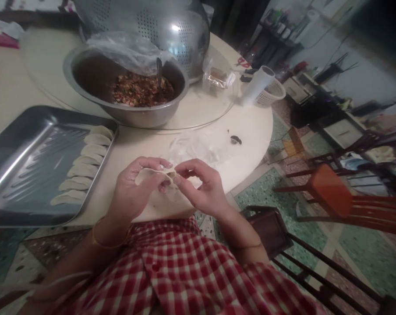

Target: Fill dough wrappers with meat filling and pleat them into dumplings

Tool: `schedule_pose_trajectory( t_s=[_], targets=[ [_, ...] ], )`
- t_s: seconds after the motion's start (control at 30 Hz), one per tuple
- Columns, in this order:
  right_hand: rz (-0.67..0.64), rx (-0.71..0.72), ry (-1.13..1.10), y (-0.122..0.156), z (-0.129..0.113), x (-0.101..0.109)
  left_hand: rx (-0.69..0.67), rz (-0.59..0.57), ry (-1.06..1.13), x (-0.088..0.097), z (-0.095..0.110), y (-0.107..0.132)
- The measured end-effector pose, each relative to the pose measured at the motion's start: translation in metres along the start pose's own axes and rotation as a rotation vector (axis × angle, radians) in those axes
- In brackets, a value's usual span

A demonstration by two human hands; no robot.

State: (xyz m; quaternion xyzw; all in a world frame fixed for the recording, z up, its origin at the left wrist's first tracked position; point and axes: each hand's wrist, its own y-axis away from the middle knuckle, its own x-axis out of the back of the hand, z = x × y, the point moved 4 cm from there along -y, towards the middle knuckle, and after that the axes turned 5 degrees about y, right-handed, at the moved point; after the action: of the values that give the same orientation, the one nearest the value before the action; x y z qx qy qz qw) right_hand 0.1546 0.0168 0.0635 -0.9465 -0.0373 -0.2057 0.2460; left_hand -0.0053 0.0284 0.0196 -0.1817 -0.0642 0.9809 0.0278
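Observation:
Both my hands hold one dumpling [169,175] between them, just above the table's near edge. My left hand [135,181] has thumb and fingers closed on its left side, and some white flour shows on the fingers. The thumb and forefinger of my right hand [199,183] pinch its right end. Between the fingers the wrapper's edge looks partly parted, with a bit of dark filling visible. To the left, a metal tray [30,162] carries a row of folded dumplings [83,169] along its right side. Beyond my hands, a steel bowl [142,116] contains minced filling [139,89] and a spoon [159,74].
Crumpled clear plastic [198,146] lies right behind my hands. A large perforated colander [185,39] stands behind the bowl. Farther right are a wrapped package [217,78], a white roll [259,85] and a basket [272,94]. Chairs [331,190] stand on the floor at right.

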Motion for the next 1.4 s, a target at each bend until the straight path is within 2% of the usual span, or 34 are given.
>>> schedule_pose_trajectory(
  t_s=[0.13,0.3,0.47,0.63,0.77,0.83,0.93,1.03,1.23,1.4],
  targets=[
    [0.004,0.005,0.052,-0.003,0.001,0.000,-0.044,-0.064,-0.078,0.005,-0.004,0.002],
    [-0.003,0.012,0.055,-0.007,-0.002,-0.002,-0.097,-0.157,-0.169,0.001,0.000,0.005],
    [-0.061,0.113,0.066,-0.006,-0.009,-0.003,-0.149,-0.111,-0.199,-0.004,0.009,0.005],
    [-0.052,0.237,0.145,-0.002,-0.015,-0.004,-0.216,-0.029,-0.307,-0.008,0.018,0.006],
    [0.002,0.333,0.215,0.003,-0.019,-0.005,-0.423,-0.001,-0.515,-0.010,0.025,0.012],
    [0.043,0.324,0.214,0.005,-0.019,-0.002,-0.465,0.003,-0.488,-0.009,0.025,0.014],
    [0.096,0.250,0.193,0.005,-0.016,0.006,-0.363,0.034,-0.332,-0.005,0.020,0.015],
    [0.043,0.181,0.157,0.004,-0.013,0.011,-0.305,0.013,-0.260,-0.006,0.017,0.015],
    [-0.045,0.136,0.178,0.004,-0.009,0.010,-0.251,-0.011,-0.409,-0.004,0.013,0.013],
    [-0.031,0.120,0.252,0.004,-0.008,0.009,-0.286,-0.075,-0.486,-0.007,0.013,0.012]
  ],
)
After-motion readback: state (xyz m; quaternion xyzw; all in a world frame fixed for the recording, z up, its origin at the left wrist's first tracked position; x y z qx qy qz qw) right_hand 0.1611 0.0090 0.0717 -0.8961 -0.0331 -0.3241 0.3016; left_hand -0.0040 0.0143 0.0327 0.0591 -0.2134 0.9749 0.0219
